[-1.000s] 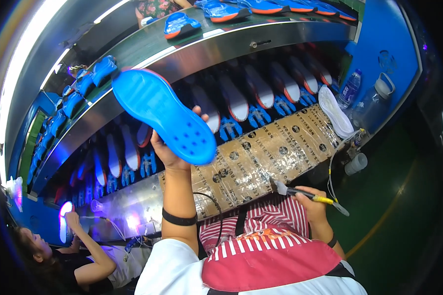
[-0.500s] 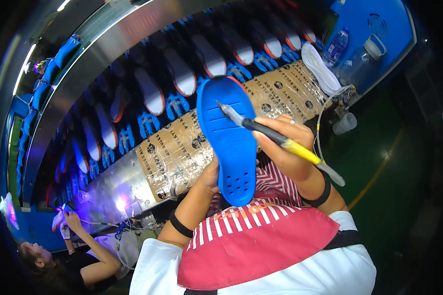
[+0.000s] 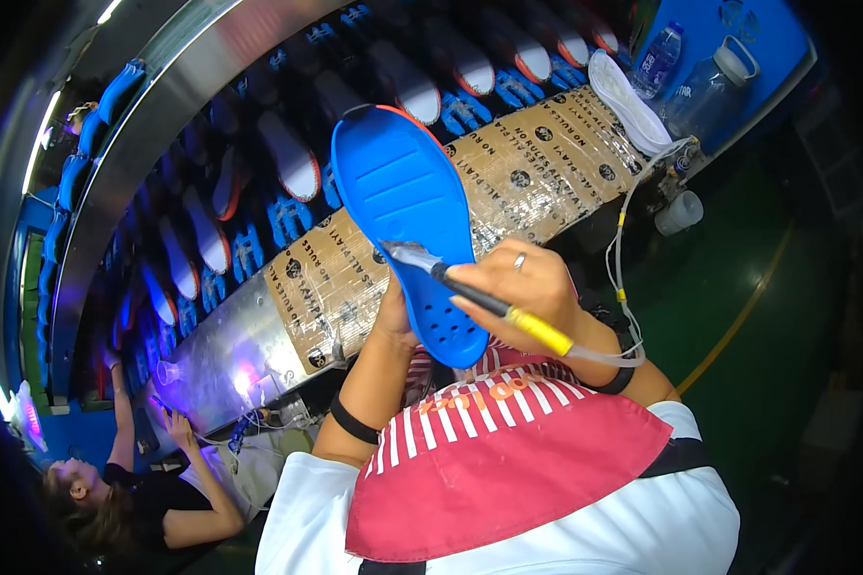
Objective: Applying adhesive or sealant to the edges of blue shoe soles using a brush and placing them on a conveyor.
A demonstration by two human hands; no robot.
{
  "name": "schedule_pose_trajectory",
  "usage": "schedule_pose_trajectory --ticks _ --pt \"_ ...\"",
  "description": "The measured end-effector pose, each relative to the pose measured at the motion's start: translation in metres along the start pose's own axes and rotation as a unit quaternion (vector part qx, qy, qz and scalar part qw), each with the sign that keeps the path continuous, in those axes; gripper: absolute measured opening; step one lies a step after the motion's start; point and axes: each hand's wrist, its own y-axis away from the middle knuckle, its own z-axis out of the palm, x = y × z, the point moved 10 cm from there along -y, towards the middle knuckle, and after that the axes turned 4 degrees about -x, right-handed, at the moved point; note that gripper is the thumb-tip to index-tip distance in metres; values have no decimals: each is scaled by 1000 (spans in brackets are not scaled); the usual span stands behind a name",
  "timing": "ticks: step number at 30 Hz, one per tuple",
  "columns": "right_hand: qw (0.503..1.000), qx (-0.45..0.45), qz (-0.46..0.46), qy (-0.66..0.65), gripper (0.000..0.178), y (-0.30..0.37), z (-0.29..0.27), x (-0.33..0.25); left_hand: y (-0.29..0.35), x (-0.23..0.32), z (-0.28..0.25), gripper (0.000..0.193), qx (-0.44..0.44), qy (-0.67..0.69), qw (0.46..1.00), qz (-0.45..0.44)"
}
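Note:
A blue shoe sole [image 3: 398, 192] with raised ridges, a group of small holes near its heel and an orange edge at the toe is held up in front of me. My left hand [image 3: 394, 311] grips its side from beneath; most of those fingers are hidden behind the sole. My right hand [image 3: 532, 283], with a ring on one finger, is closed round a brush [image 3: 539, 332] with a black and yellow handle. The pale bristles rest at the sole's narrow middle, by its left edge. From the handle's end runs a clear hose.
Behind lies a ledge covered with printed brown tape [image 3: 537, 172]. Beyond it, racks hold several shoes [image 3: 286, 158] on blue supports. A white sole [image 3: 628, 103], a bottle [image 3: 659, 59] and a jug [image 3: 714, 101] stand at right. At lower left works another person [image 3: 197, 508].
The brush tip has gone from the sole's ridged front part down to its middle. The sole has tilted, its toe swinging up and left. At left, the other person has stretched out an arm.

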Motion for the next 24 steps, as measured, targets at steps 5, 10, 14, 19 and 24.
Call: schedule_pose_trajectory --ticks 5,10,14,19,24 --pt "997 -63 -33 -39 29 6 18 -18 -5 1 14 76 -104 147 983 -26" --pt "998 -3 13 -55 30 13 8 -1 -5 10 31 94 -108 209 972 -12" --pt "993 -68 -12 -91 27 17 23 -13 -4 14 13 91 -98 128 987 -5" --pt "973 -113 54 -192 25 17 23 1 0 46 17 92 -114 104 986 58" --pt "956 -211 51 -196 24 36 52 8 -3 65 32 94 -189 -82 979 6"
